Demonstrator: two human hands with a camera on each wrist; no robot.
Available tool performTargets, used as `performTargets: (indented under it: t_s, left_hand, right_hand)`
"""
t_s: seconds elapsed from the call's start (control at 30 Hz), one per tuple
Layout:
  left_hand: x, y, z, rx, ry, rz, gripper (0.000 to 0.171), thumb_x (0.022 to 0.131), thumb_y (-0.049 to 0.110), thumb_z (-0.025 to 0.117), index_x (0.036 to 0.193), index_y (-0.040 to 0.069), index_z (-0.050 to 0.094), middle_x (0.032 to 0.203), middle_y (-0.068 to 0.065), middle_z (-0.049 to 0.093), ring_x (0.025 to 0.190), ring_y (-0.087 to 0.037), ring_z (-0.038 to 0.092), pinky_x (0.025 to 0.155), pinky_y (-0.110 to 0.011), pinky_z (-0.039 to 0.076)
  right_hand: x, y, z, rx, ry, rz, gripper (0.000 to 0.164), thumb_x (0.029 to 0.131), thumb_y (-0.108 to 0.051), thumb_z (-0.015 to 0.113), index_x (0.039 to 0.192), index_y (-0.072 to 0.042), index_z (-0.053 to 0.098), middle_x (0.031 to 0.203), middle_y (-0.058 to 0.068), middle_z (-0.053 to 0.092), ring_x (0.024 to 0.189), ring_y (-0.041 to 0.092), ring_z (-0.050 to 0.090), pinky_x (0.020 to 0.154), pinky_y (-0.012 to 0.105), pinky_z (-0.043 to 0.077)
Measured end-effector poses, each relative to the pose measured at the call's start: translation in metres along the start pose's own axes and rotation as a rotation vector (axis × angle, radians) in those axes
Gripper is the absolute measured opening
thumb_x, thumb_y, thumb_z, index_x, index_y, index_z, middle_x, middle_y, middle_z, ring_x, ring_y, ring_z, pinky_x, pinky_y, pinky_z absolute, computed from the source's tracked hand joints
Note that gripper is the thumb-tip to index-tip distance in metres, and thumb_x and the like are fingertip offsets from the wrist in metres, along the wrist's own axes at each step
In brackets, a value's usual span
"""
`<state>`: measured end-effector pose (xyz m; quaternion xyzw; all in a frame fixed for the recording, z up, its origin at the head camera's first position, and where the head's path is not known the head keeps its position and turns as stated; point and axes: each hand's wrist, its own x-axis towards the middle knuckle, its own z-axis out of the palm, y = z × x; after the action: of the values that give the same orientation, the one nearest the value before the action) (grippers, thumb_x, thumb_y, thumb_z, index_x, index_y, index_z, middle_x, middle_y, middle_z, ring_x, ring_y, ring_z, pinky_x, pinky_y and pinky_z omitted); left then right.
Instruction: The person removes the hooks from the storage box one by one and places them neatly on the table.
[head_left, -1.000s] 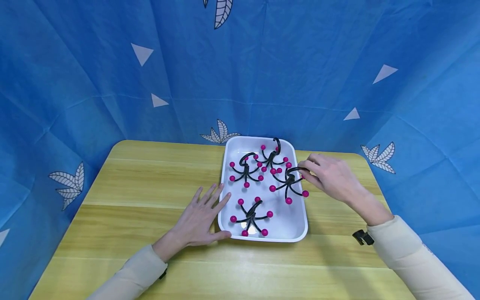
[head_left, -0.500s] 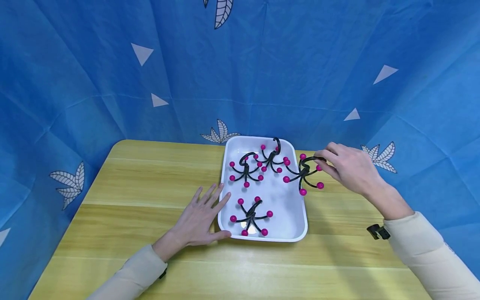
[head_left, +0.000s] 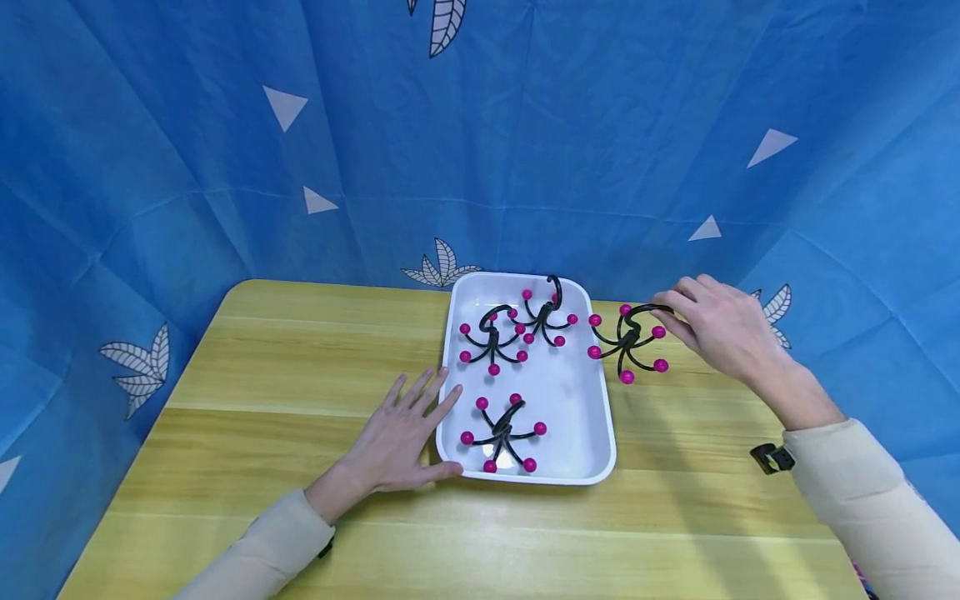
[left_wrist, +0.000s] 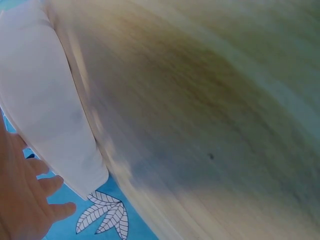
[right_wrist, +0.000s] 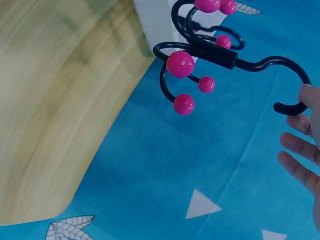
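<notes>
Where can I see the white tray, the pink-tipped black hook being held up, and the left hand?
White tray [head_left: 566,408]: head view, on its bare floor.
Held hook [right_wrist: 215,53]: right wrist view, on its thick black middle.
Left hand [head_left: 397,442]: head view, on its back.

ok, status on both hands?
Right hand: pinching black hook with pink balls, held aloft. Left hand: spread at white tray's rim. Nothing visible blocking hook.
</notes>
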<state>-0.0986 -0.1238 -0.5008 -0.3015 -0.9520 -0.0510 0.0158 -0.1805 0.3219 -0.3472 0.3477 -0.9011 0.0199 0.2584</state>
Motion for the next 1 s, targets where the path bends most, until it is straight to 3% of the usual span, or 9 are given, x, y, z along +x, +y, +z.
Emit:
performTargets:
  t_s: [0.1,0.17,0.3,1.0]
  left_hand:
    - [0.0,0.0,0.0,0.005,-0.002,0.0,0.109,0.087,0.088,0.05,0.17,0.022,0.023,0.179,-0.011,0.014,0.165,-0.036,0.022,0.133,-0.063,0.02]
    - [0.0,0.0,0.0,0.007,-0.003,0.001,0.109,0.087,0.089,0.049,0.17,0.022,0.023,0.179,-0.011,0.014,0.165,-0.036,0.022,0.133,-0.063,0.02]
    - [0.0,0.0,0.0,0.015,0.002,0.005,0.109,0.087,0.089,0.048,0.17,0.022,0.023,0.179,-0.011,0.014,0.165,-0.037,0.024,0.132,-0.064,0.022]
    - [-0.001,0.0,-0.002,0.017,-0.003,-0.002,0.109,0.087,0.089,0.049,0.17,0.022,0.022,0.179,-0.011,0.015,0.165,-0.037,0.023,0.133,-0.064,0.021]
  right_hand:
    - [-0.003,0.008,0.004,-0.015,-0.006,-0.001,0.035,0.11,-0.034,0.056,0.108,-0.005,0.076,0.089,0.013,0.073,0.075,0.031,0.062,0.058,0.045,0.055]
    - [-0.005,0.013,0.006,-0.024,-0.011,0.004,0.017,0.099,-0.019,0.071,0.108,-0.005,0.076,0.089,0.013,0.073,0.075,0.03,0.063,0.058,0.045,0.055]
    - [-0.01,0.022,0.013,-0.041,-0.02,0.021,0.022,0.087,-0.011,0.08,0.108,-0.004,0.076,0.089,0.013,0.072,0.072,0.029,0.062,0.056,0.044,0.054]
    - [-0.031,0.047,0.055,-0.034,-0.152,0.128,0.02,0.097,-0.016,0.074,0.115,-0.008,0.075,0.097,0.013,0.073,0.082,0.032,0.064,0.058,0.045,0.054]
